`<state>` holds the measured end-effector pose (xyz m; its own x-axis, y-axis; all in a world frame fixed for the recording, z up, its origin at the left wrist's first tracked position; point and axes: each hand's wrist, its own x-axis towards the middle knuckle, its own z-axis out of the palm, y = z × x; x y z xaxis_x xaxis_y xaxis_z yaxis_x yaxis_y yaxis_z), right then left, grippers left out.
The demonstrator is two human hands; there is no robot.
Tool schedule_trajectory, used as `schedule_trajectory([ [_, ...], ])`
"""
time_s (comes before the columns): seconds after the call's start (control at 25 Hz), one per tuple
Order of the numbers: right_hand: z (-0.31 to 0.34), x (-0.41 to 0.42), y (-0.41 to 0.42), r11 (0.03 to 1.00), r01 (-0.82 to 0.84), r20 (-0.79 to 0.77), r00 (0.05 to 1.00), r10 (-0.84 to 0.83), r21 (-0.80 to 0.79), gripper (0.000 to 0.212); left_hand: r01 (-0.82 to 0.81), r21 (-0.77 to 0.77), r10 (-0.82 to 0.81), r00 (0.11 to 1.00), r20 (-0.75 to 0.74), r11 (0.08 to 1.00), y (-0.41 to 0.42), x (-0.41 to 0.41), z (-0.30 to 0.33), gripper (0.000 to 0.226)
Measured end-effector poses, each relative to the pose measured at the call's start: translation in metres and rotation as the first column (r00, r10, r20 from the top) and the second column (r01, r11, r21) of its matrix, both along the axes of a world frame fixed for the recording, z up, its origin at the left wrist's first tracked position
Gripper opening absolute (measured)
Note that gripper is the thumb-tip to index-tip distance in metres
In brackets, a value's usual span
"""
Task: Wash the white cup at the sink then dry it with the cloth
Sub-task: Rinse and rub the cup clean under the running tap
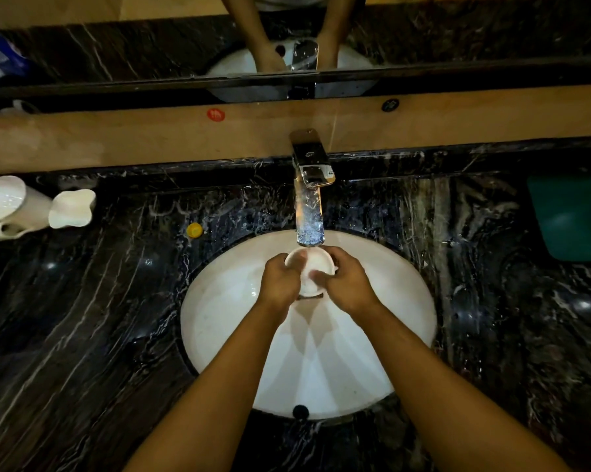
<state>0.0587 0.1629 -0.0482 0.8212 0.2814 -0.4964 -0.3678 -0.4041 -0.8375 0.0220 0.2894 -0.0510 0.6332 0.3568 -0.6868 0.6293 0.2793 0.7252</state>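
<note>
The white cup [316,267] is held over the white oval sink [219,301], directly under the spout of the chrome tap [309,199]. My left hand [280,284] grips the cup's left side with the thumb over its rim. My right hand [347,281] holds the right side, fingers reaching into the cup's opening. The cup's lower part is hidden between my hands. A dark green cloth [573,219] lies on the counter at the far right.
The sink is set in a black marble counter [100,301]. White ceramic pieces [31,206] stand at the back left. A small yellow cap [194,229] lies left of the tap. A mirror [117,46] runs along the back wall.
</note>
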Motion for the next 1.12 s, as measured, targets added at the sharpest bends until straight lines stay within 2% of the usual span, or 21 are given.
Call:
schedule_trajectory([
  [0.08,-0.005,-0.006,0.005,0.993,0.057,-0.018,0.998,-0.059,-0.1,0.046,-0.031,-0.067,0.031,1.0,-0.002,0.997,-0.005,0.001,-0.002,0.03],
  [0.12,-0.008,-0.005,0.006,0.982,0.06,0.014,0.998,-0.059,-0.182,0.041,-0.031,-0.086,0.031,1.0,-0.004,0.996,-0.006,0.0,-0.002,0.031],
  [0.2,-0.009,-0.001,0.007,0.95,0.072,0.084,0.995,-0.049,-0.303,0.018,-0.05,-0.13,0.051,0.999,0.0,0.99,-0.005,-0.004,0.0,0.029],
  [0.24,-0.01,0.003,0.007,0.952,0.08,0.075,0.995,-0.06,-0.297,0.011,-0.061,-0.148,0.061,0.998,0.0,0.987,-0.004,-0.004,0.001,0.03],
  [0.32,-0.012,0.004,0.006,0.99,0.054,-0.018,0.998,-0.057,-0.127,0.007,-0.078,-0.147,0.079,0.997,0.001,0.986,-0.001,-0.004,-0.001,0.034],
  [0.4,-0.01,0.001,0.008,0.999,-0.014,-0.07,0.997,0.012,-0.031,0.031,-0.071,-0.126,0.072,0.997,0.0,0.989,0.002,-0.001,-0.005,0.038],
  [0.44,-0.009,0.001,0.009,0.997,-0.008,-0.048,0.999,0.005,-0.072,0.032,-0.066,-0.122,0.067,0.998,0.004,0.99,0.002,0.0,-0.005,0.038],
  [0.52,-0.006,0.003,0.012,0.98,0.089,0.033,0.996,-0.085,-0.176,0.018,-0.077,-0.137,0.081,0.997,0.019,0.988,0.0,-0.001,-0.001,0.035],
  [0.56,-0.008,0.006,0.013,0.98,0.113,0.026,0.994,-0.11,-0.166,0.018,-0.091,-0.137,0.095,0.995,0.022,0.986,0.0,-0.001,0.0,0.034],
  [0.64,-0.008,0.007,0.012,0.997,0.081,-0.085,0.993,-0.081,-0.01,0.022,-0.115,-0.11,0.118,0.993,0.018,0.987,0.002,-0.001,0.0,0.035],
  [0.72,-0.005,0.005,0.008,0.99,0.029,-0.176,0.984,-0.005,0.136,0.038,-0.094,-0.068,0.096,0.995,0.032,0.993,0.005,-0.001,-0.004,0.03],
  [0.84,-0.005,0.002,0.008,0.999,0.043,-0.063,0.997,-0.044,-0.003,0.029,-0.069,-0.054,0.073,0.996,0.06,0.996,0.006,-0.003,-0.002,0.016],
  [1.0,-0.004,-0.006,0.009,0.99,0.1,0.083,0.992,-0.092,-0.097,0.014,-0.123,-0.094,0.126,0.992,0.024,0.988,-0.001,0.001,-0.002,0.024],
  [1.12,0.004,-0.01,0.009,0.978,0.118,0.267,0.961,-0.07,-0.17,0.017,-0.167,-0.175,0.165,0.986,-0.022,0.97,-0.004,0.007,-0.004,0.018],
])
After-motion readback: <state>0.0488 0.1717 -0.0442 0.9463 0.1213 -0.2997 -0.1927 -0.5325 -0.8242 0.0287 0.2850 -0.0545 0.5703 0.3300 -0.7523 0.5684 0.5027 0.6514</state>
